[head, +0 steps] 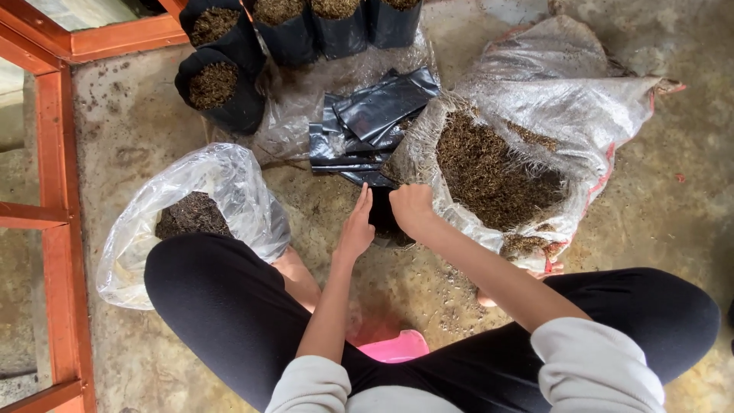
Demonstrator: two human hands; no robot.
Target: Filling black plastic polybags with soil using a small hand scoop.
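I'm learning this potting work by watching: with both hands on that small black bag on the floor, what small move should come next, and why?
Probably spread the small black bag open at its mouth. Both the left hand and right hand hold its top, and it looks flat and unfilled, right beside the open sack of brown fibre, while the filled black bags stand behind.

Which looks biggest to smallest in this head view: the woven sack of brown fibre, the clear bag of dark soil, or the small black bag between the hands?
1. Woven sack, largest.
2. Clear bag, though the knee hides part of it.
3. Small black bag, held between left hand and right hand, mostly hidden.
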